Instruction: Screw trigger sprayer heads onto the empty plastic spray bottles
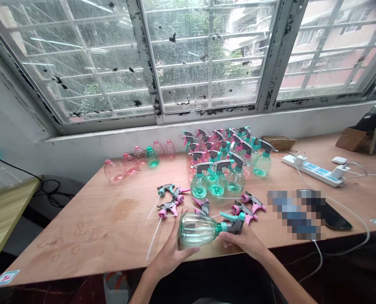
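Observation:
A clear green spray bottle (198, 229) lies sideways in the air between my hands, just above the table's front edge. My left hand (175, 245) is wrapped round the bottle's base and body. At the other end, my right hand (238, 240) grips the grey and teal spray head (235, 223) near the neck; some of its fingers are hidden. The dip tube shows inside the bottle. Just beyond my hands lie several loose spray heads: pink and grey ones (169, 209), another pair on the right (244, 210), and a teal one (165, 190).
Assembled green and pink spray bottles (217, 185) stand grouped at the back middle. Open pink bottles (114, 171) and a green one (152, 158) form a row at back left. On the right are a power strip (313, 170), cables and a black phone (333, 215).

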The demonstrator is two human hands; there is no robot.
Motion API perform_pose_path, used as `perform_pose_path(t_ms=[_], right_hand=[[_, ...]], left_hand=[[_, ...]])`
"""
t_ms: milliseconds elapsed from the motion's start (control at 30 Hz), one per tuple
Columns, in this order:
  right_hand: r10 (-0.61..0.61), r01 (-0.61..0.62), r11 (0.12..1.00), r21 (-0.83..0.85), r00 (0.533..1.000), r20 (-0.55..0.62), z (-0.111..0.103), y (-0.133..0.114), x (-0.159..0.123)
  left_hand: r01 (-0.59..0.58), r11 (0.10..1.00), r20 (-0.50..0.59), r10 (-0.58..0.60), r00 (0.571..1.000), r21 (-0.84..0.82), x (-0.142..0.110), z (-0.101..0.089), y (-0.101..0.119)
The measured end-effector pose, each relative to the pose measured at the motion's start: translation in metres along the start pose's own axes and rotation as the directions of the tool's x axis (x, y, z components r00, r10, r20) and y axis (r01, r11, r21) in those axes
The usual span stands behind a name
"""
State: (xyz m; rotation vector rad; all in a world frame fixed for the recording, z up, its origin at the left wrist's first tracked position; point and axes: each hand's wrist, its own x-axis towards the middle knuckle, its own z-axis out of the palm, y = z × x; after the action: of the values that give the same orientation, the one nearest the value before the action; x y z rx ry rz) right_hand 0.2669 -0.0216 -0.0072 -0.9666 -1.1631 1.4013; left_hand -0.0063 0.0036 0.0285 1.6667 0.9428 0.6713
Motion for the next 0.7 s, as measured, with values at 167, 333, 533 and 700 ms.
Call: perform_pose_path(t_ms=[167, 333, 533, 700], right_hand=[[-0.011, 0.011, 1.000, -0.017, 1.000, 0.005, 0.0004, 0.0002, -0.0007], [-0.021, 0.020, 0.999, -0.038, 0.999, -0.042, 0.0000, 0.0008, -0.0008], [-0.026, 0.024, 0.998, -0.053, 0.999, -0.041, 0.0000, -0.0010, 0.0006], [-0.023, 0.021, 0.999, -0.050, 0.999, -0.042, 0.0005, -0.0009, 0.0001]], left_hand=[[-0.032, 0.999, -0.015, 0.032, 0.999, 0.005, -0.0007, 0.0014, 0.0012], [-0.011, 1.000, -0.017, 0.011, 1.000, 0.027, -0.0007, 0.0011, 0.0011], [0.003, 0.999, -0.026, -0.002, 1.000, 0.046, -0.0004, -0.0001, -0.0009], [-0.034, 0.999, -0.031, 0.036, 0.999, 0.041, 0.0001, 0.0016, -0.0038]])
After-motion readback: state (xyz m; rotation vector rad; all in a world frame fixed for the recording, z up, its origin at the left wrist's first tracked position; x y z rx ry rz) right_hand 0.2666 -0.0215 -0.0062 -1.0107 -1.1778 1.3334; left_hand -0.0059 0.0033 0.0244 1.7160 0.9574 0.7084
